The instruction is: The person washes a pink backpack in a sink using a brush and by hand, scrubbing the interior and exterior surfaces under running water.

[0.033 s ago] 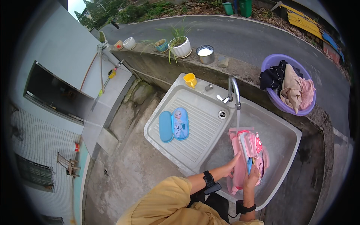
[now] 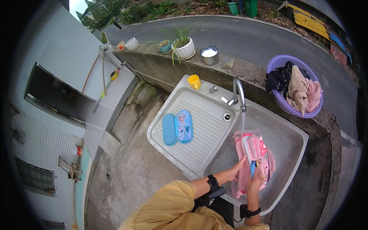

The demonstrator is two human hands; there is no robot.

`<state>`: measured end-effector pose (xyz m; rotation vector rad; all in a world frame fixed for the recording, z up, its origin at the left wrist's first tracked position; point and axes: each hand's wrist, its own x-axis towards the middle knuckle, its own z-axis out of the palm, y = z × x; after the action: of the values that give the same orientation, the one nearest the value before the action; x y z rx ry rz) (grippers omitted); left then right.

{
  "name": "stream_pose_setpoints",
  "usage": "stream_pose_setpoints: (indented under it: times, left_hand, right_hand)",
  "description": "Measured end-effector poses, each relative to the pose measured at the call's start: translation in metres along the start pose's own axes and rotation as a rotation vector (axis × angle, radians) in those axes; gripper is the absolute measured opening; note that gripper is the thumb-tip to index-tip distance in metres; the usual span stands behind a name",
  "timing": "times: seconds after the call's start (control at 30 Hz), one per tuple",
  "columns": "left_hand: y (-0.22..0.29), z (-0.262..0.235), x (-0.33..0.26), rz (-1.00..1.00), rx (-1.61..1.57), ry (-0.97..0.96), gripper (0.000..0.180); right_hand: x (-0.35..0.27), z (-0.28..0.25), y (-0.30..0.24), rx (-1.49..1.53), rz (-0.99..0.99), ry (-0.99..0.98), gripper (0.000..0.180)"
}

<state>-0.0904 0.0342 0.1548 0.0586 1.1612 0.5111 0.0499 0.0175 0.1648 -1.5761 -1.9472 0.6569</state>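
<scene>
Both hands down in the sink, working a pink backpack lying under the running tap. Left hand flat and open against the bag's left edge, gripping nothing. Right hand closed around a blue brush pressed on the bag. Farther left, on the ribbed drainboard, an open blue pencil case. Far right, a purple basin of clothes.
</scene>
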Motion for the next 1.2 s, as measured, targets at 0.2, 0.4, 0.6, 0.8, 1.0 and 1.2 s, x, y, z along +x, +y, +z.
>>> stream_pose_setpoints:
  times: [0.2, 0.4, 0.6, 0.8, 1.0, 1.2]
  left_hand:
    - [-0.005, -0.003, 0.002, 0.257, 0.074, 0.151, 0.081]
    - [-0.03, -0.064, 0.073, 0.319, 0.076, 0.337, 0.065]
    - [-0.031, -0.077, 0.082, 0.22, 0.157, 0.447, 0.078]
    - [-0.033, -0.034, 0.035, 0.385, 0.994, 0.654, 0.096]
    - [-0.035, -0.006, 0.011, 0.166, 1.522, 0.282, 0.08]
    - [-0.042, -0.015, 0.017, 0.176, 1.55, 0.302, 0.069]
  right_hand:
    - [0.002, 0.022, -0.022, -0.001, -0.173, -0.184, 0.033]
    - [0.007, -0.01, 0.032, 0.023, 0.085, -0.02, 0.041]
    - [0.014, -0.01, 0.064, -0.124, 0.236, -0.173, 0.087]
    - [-0.009, 0.036, 0.09, -0.211, 0.189, -0.557, 0.091]
    - [-0.002, 0.048, 0.09, -0.279, 0.2, -0.666, 0.087]
    - [0.022, 0.034, 0.132, -0.14, 0.565, -0.444, 0.074]
